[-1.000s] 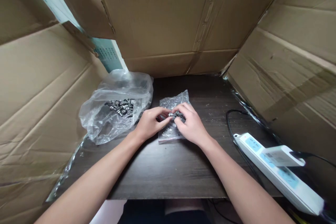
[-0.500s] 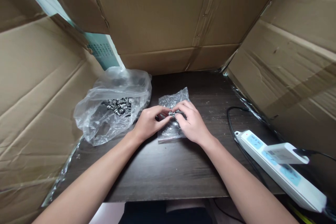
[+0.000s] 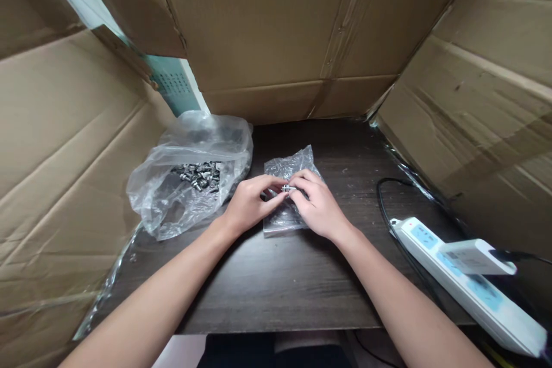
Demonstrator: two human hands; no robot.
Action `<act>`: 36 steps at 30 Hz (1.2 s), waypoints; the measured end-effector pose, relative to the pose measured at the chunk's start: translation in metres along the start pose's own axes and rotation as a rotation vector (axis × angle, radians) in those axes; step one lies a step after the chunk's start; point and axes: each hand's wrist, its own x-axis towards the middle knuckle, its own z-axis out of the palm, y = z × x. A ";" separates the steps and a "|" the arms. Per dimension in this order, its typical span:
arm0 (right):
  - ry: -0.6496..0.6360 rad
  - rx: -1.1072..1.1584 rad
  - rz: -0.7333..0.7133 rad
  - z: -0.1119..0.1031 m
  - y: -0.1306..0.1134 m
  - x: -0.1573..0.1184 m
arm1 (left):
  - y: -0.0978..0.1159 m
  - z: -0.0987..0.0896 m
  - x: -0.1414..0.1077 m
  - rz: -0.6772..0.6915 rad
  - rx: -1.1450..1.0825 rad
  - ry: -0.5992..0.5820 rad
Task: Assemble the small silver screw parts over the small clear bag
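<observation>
Between my fingertips, above a small clear plastic bag [image 3: 276, 226], is a small silvery bolt [image 3: 287, 188] lying sideways. My left hand [image 3: 252, 200] pinches its left end between thumb and fingers. On the other end, my right hand [image 3: 317, 204] closes thumb and forefinger around the shank. Fingers cover part of the bolt, so its full shape is hidden. The small bag lies flat on the dark table under both hands. To the left, a larger open clear bag [image 3: 161, 207] holds a heap of metal bolts [image 3: 200, 177].
Cardboard walls [image 3: 267, 29] enclose the dark wooden table [image 3: 267, 293] at the back and both sides. A white power strip [image 3: 470, 293] with a white adapter [image 3: 480, 257] plugged in lies on the right. A black cable [image 3: 379, 201] curves beside it.
The view has shifted slightly, so everything sits a little farther right. More of the bolt shows between my fingertips. Both hands stay over the small bag.
</observation>
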 end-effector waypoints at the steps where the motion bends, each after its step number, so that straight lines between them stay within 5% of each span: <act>1: 0.009 0.008 0.003 0.000 0.000 0.000 | 0.000 0.000 0.000 -0.005 -0.006 -0.002; 36: 0.039 0.007 -0.010 0.001 0.001 0.003 | -0.006 0.000 0.000 -0.025 -0.016 -0.020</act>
